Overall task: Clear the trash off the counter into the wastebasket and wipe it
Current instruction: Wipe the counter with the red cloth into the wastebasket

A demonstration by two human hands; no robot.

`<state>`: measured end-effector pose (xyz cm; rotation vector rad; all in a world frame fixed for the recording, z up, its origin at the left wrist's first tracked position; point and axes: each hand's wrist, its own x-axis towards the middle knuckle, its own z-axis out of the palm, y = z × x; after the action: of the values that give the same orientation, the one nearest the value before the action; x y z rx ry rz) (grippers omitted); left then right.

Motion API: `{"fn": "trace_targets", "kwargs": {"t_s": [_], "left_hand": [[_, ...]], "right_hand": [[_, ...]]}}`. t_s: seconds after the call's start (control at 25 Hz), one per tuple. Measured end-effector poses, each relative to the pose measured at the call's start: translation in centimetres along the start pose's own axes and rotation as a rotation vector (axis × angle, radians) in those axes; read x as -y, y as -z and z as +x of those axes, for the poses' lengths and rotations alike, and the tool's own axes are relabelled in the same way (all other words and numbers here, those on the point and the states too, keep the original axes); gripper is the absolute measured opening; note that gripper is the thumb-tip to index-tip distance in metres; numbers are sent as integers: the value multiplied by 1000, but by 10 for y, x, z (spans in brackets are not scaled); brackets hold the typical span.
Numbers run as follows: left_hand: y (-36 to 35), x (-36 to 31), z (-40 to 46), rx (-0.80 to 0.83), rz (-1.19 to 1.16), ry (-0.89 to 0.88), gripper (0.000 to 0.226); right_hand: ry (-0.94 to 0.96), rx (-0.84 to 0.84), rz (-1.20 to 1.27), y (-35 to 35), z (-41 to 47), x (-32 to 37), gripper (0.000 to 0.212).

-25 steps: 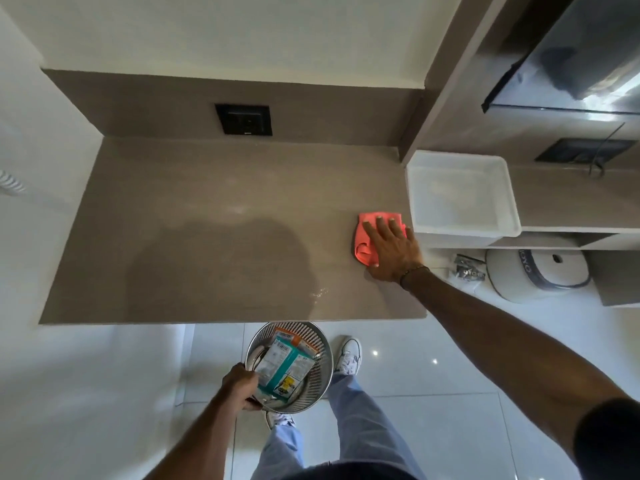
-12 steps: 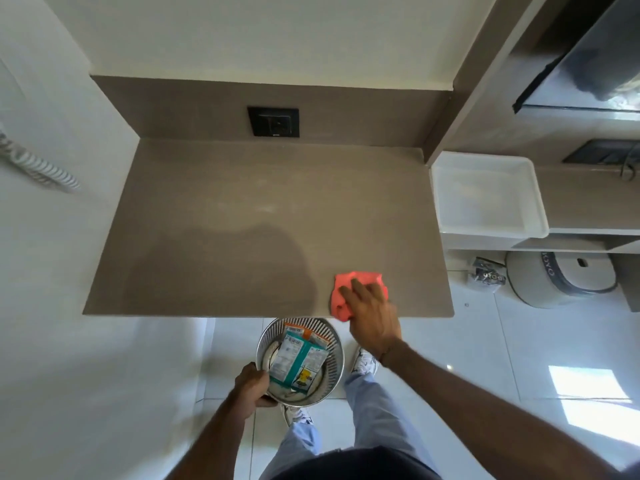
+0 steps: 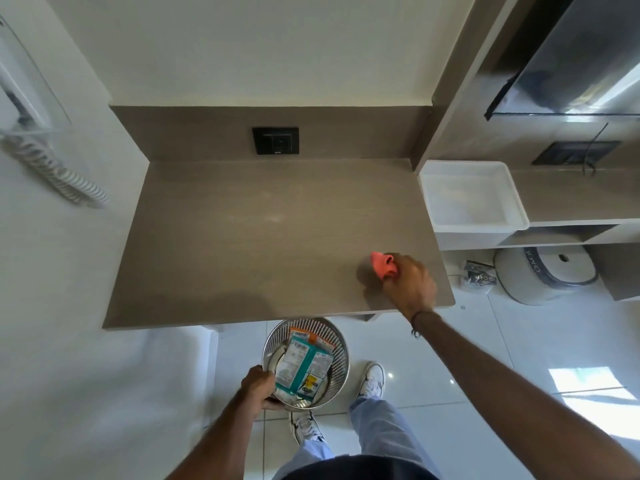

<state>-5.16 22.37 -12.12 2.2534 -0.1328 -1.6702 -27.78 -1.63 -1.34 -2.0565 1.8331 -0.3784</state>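
Our right hand (image 3: pixel 410 284) is closed around a bunched pink cloth (image 3: pixel 383 265), the fingers wrapped over it so that only its rounded end sticks out past the knuckles. The cloth sits at the near right part of the brown counter (image 3: pixel 263 244), and we cannot tell whether it presses on the surface or is held just above it. A dark band (image 3: pixel 417 318) circles that wrist.

Our left hand (image 3: pixel 260 388) is below the counter's front edge, gripping the near rim of a round perforated metal wastebasket (image 3: pixel 337 344), thumb over the lip. Inside the basket, just beside those fingers, lie flattened packets (image 3: pixel 304 363), teal and white with an orange edge. The two hands are well apart, the basket hand lower and to the left of the cloth hand.

Beyond the right hand, against the side of the counter, stands a white plastic tub (image 3: pixel 516 206). Farther to that side, on the pale tiled floor, is a round white appliance (image 3: pixel 547 275) with a small crumpled bag (image 3: pixel 478 275) next to it. Far ahead of both hands, a black wall socket (image 3: pixel 275 141) is set in the brown backsplash. Beneath the basket we see our white shoes (image 3: pixel 372 381) and light blue trousers (image 3: pixel 377 431).
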Motion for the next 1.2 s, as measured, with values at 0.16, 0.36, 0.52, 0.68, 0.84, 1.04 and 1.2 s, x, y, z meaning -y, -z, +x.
{"fn": "trace_targets", "kwargs": {"t_s": [0.16,0.36,0.52,0.68,0.84,1.04,1.2], "left_hand": [[2,3,-2,-12,-1,-9,24],[-2,5,-2,-32,13,-13,24],[-8,3,-3,-47,41,-13,24],[-13,1,-1,-51,78,-11,24],[-22,-6,-4,-56,93,-1,24],[-31,-12,-4,-39,84,9,27],[-40,-18,0,-27,59,19,30]], "right_hand": [[85,284,-225,-18,-11,15,39],[366,529,-117,-46,-65,61,21],[-180,758,517,-23,-46,63,22],[-419,619,719,2,4,47,25],[-480,407,458,10,33,12,45],[-406,19,169,4,-15,-42,26],[-363,400,10,-36,-75,-74,25]]}}
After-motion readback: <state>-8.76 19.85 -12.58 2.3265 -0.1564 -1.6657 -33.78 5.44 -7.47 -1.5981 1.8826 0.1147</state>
